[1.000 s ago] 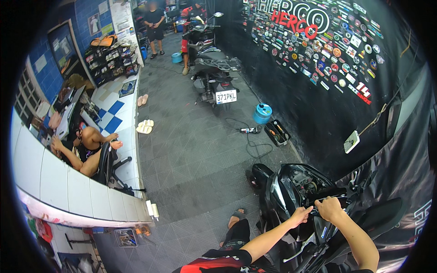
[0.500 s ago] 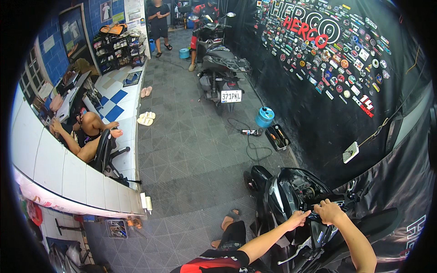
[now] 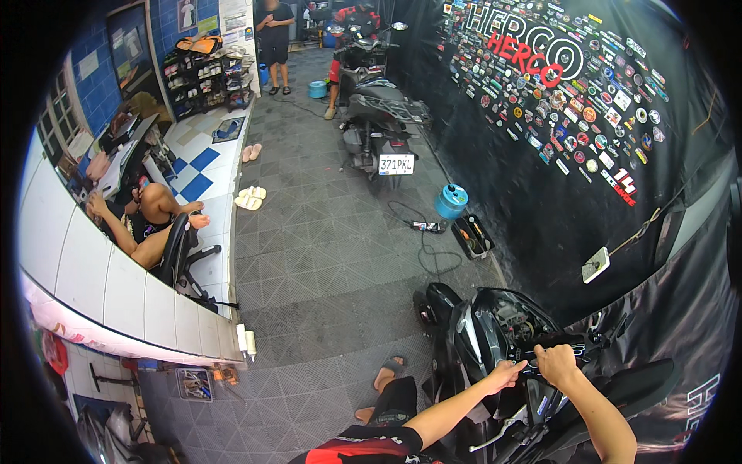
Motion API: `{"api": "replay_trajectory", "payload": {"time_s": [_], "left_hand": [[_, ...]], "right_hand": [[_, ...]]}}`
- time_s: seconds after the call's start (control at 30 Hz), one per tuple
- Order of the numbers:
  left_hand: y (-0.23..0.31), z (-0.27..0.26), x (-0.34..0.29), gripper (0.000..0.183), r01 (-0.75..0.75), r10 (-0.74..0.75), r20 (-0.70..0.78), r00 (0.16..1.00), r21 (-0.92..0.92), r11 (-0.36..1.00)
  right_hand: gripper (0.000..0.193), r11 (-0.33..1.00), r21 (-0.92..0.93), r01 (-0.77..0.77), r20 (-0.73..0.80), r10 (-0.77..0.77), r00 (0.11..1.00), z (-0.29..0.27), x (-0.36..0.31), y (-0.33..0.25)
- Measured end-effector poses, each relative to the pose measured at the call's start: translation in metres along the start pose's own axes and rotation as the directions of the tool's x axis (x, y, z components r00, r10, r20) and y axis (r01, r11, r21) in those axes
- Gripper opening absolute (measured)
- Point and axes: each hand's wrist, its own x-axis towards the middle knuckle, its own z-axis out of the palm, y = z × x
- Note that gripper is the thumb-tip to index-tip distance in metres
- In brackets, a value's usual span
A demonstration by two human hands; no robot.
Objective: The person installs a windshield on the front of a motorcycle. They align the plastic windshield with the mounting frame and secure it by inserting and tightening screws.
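Beneath my hands stands a black scooter (image 3: 469,334), its front opened up so that inner parts (image 3: 516,321) show. My left hand (image 3: 506,377) is closed over the handlebar area, its index finger reaching toward my other hand. Just right of it, my right hand (image 3: 556,363) is curled with fingers bent down at a dark part in front of the handlebar. What either hand pinches is too small or hidden to make out. A silver brake lever (image 3: 495,438) sticks out below my left forearm, and a black seat (image 3: 638,390) lies right of my right forearm.
Beyond the scooter, a black tool tray (image 3: 472,237), a blue round container (image 3: 451,201) and a corded tool (image 3: 427,226) lie by the sticker-covered wall. Another motorcycle (image 3: 379,116) is parked farther off, with people near it. Someone sits behind the tiled half-wall (image 3: 131,298) at left.
The view has shifted slightly. My hands keep nearly the same place over the scooter, the right one turned a little. The standing person in the back has moved slightly.
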Motion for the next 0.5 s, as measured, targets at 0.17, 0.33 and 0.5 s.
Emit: {"api": "replay_trajectory", "payload": {"time_s": [0.17, 0.33, 0.5], "left_hand": [[0.0, -0.001, 0.0, 0.049, -0.038, 0.038, 0.027, 0.999, -0.017, 0.999], [-0.001, -0.003, 0.0, 0.051, -0.03, 0.029, 0.028, 0.999, 0.025, 0.999], [0.002, -0.007, -0.006, 0.05, -0.058, 0.057, 0.034, 0.998, 0.022, 0.998]], "right_hand": [[0.03, 0.955, -0.101, 0.278, -0.111, -0.288, 0.951, -0.001, -0.004, 0.014], [0.021, 0.992, -0.052, 0.114, -0.163, -0.121, 0.979, 0.01, -0.001, 0.002], [0.021, 0.995, 0.046, 0.09, -0.011, -0.09, 0.996, -0.016, -0.001, -0.005]]}}
